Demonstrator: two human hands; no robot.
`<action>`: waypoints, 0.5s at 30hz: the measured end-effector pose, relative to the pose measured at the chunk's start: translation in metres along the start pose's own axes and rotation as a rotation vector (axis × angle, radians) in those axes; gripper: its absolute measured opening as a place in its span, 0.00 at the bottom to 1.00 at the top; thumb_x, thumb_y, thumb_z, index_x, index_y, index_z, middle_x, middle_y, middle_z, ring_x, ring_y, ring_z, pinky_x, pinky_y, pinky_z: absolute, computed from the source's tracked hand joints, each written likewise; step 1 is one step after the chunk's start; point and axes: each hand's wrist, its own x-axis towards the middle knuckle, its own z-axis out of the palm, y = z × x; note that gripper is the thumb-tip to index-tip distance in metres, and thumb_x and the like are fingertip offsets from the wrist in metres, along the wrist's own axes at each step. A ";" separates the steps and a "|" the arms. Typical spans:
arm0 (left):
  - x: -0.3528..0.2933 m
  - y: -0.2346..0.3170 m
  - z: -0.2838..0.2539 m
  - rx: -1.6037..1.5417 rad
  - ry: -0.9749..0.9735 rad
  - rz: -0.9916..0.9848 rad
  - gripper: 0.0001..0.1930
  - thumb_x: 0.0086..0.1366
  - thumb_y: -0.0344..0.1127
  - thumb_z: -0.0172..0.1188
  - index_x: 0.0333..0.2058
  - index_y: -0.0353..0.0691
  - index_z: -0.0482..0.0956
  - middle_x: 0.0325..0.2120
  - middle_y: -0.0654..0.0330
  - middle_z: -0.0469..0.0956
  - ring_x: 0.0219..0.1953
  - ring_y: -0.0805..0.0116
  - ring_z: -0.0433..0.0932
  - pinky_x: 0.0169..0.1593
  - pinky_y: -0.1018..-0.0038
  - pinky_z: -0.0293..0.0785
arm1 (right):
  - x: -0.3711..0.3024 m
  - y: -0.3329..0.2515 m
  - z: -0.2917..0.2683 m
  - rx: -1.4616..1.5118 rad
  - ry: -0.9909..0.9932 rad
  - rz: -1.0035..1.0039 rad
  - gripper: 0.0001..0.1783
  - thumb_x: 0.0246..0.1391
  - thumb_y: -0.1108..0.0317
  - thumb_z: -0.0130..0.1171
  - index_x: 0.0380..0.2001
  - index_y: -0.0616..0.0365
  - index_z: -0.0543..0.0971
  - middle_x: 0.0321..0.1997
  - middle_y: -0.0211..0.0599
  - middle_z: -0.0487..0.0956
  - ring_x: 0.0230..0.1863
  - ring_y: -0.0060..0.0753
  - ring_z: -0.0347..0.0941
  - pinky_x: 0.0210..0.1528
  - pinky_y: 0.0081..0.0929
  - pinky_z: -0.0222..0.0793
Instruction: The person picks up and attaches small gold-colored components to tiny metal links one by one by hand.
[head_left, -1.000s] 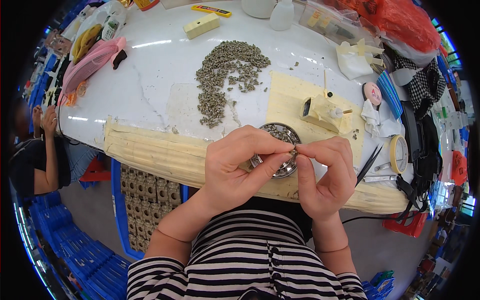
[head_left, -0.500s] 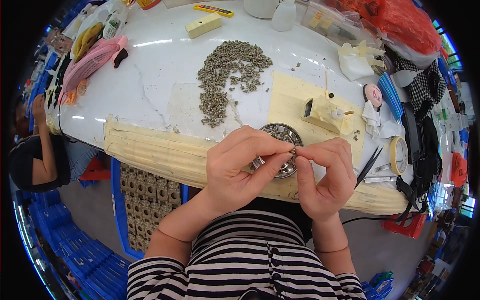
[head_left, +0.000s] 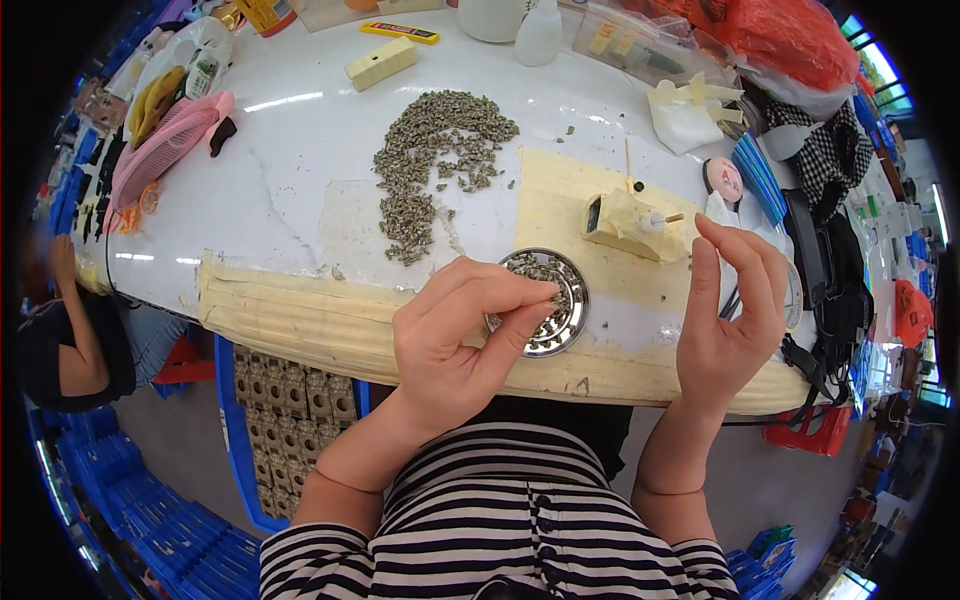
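Observation:
My left hand (head_left: pixel 465 335) pinches a small metal part (head_left: pixel 556 298) between thumb and forefinger; the fingers mostly hide it. Below that pinch is a round shiny metal dish (head_left: pixel 575 335) with small metal parts in it. My right hand (head_left: pixel 735 295) is raised at the right with curled fingers and a slight gap between thumb and forefinger tips; nothing shows between them. Just left of its fingertips stands a cream tape-wrapped block (head_left: pixel 625 232) with a thin wooden stick (head_left: pixel 674 218) in a white piece, apart from the hand.
A curved heap of small metal parts (head_left: pixel 405 165) lies on the white table (head_left: pixel 270 200). A yellowish block (head_left: pixel 381 64) sits farther back, a pink mesh item (head_left: pixel 165 155) at left. Below the padded edge (head_left: pixel 290 303), a blue crate (head_left: pixel 232 430) holds metal pieces. Another person (head_left: pixel 75 350) sits at far left.
My right hand has left the left hand and moved right and up, beside the tape-wrapped block. My left hand keeps its pinch over the dish. The view has shifted slightly.

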 end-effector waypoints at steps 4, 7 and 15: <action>0.001 -0.001 0.001 0.000 0.007 0.017 0.09 0.56 0.19 0.68 0.37 0.34 0.85 0.29 0.58 0.82 0.27 0.71 0.77 0.31 0.79 0.72 | 0.006 0.008 0.002 -0.051 -0.083 -0.012 0.08 0.51 0.73 0.68 0.37 0.57 0.84 0.37 0.33 0.80 0.39 0.35 0.71 0.43 0.30 0.65; -0.001 -0.004 0.001 -0.034 0.023 -0.010 0.10 0.56 0.19 0.68 0.37 0.34 0.85 0.30 0.58 0.82 0.27 0.72 0.77 0.31 0.79 0.72 | 0.008 0.008 0.006 -0.071 -0.131 -0.006 0.07 0.51 0.73 0.68 0.35 0.57 0.83 0.36 0.33 0.80 0.38 0.35 0.71 0.42 0.30 0.64; -0.003 -0.001 -0.002 -0.061 -0.013 -0.038 0.08 0.59 0.18 0.65 0.39 0.31 0.83 0.31 0.57 0.81 0.31 0.72 0.76 0.36 0.79 0.71 | 0.008 0.002 0.001 -0.077 -0.008 -0.068 0.06 0.50 0.76 0.68 0.33 0.59 0.83 0.34 0.33 0.80 0.37 0.33 0.72 0.40 0.28 0.65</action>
